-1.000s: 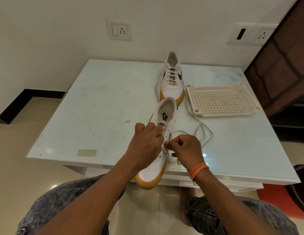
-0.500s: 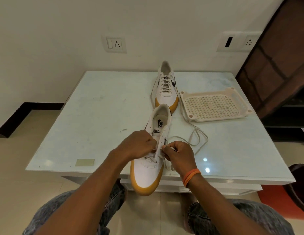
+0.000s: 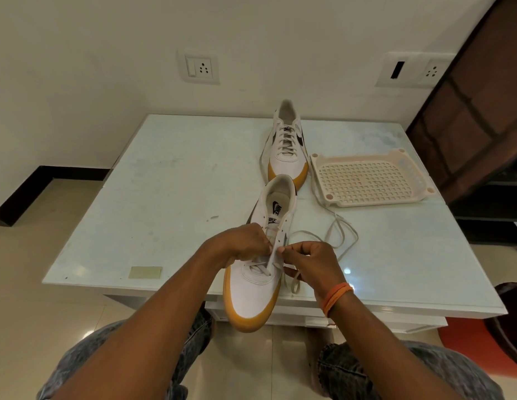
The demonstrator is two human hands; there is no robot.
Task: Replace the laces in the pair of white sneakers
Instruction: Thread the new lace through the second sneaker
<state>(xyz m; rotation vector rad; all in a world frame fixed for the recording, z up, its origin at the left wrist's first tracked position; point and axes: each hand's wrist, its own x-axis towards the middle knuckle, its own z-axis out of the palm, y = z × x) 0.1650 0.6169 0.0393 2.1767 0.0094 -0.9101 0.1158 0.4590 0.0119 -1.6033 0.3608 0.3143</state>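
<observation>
A white sneaker with a yellow sole [image 3: 256, 295] lies at the table's front edge, toe hanging over it toward me. Only its lowest eyelets carry a white lace [image 3: 342, 241], which loops loosely over the table to the right. My left hand [image 3: 240, 243] grips the sneaker's left eyelet flap. My right hand [image 3: 309, 261] pinches the lace at the right eyelet row. A second white sneaker [image 3: 286, 151], fully laced, stands farther back on the table.
A cream perforated plastic tray [image 3: 367, 177] lies right of the far sneaker on the pale glass table [image 3: 165, 192]. A wall with sockets rises behind. Dark wooden furniture stands at the right, a red seat at the lower right.
The view has tilted and pulled back a little. My hands have stayed at the near sneaker's eyelets, and more of its toe now shows below them.
</observation>
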